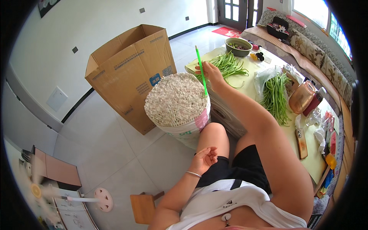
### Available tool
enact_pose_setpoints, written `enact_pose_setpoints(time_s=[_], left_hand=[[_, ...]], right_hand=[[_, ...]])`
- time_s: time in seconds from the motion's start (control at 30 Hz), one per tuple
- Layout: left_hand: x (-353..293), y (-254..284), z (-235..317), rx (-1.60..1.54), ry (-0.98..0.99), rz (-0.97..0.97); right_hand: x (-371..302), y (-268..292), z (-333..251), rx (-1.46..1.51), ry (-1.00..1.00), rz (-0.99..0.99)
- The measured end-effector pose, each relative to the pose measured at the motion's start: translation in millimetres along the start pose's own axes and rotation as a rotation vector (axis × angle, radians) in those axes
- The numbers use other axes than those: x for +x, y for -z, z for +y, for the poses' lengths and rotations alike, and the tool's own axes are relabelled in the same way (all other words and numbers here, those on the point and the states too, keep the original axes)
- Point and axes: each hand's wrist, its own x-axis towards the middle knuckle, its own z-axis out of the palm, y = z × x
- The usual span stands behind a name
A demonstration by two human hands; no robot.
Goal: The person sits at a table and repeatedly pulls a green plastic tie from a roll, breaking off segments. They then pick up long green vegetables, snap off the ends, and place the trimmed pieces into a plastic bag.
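A tall round bundle (177, 99), wrapped in a white plastic bag with pink and green print, stands before my knees. Its top is packed with many small whitish ends. A bright green, thin stick (203, 81) rises upright at the bundle's right edge, its foot by the rim. The fingertips of my right hand (211, 74) close around the stick's middle, over the table edge. My left hand (206, 159) hovers above my thigh, palm up, fingers loosely bent and apart, with nothing seen in it.
A large open cardboard box (130, 73) stands behind the bundle. On the table at right lie green bean pods (230, 65), a second bean pile (276, 96), a basket (238, 46), a jug (302, 96) and a phone (301, 143). A fan (36, 189) and wooden stool (142, 208) are lower left.
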Motion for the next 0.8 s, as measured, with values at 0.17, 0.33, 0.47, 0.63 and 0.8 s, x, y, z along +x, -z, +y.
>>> enact_pose_setpoints(time_s=[0.17, 0.33, 0.47, 0.63, 0.8], left_hand=[[-4.0, 0.8, -0.6, 0.008, -0.006, 0.013], [1.5, 0.2, 6.1, 0.027, -0.010, -0.015], [5.1, -3.5, 7.9, 0.034, -0.003, -0.007], [39.0, -44.1, 37.5, 0.086, -0.195, -0.214], [54.3, -101.2, 67.4, 0.055, -0.502, -0.252]], right_hand=[[4.2, -22.2, -12.9, -0.203, 0.236, 0.101], [33.6, -64.7, -106.2, -0.282, 0.459, 0.215], [65.4, -89.8, -231.9, -0.178, 0.755, 0.078], [-49.4, -77.5, -352.5, -0.053, 0.970, 0.005], [-98.2, 74.2, -335.1, 0.175, 0.889, 0.023]])
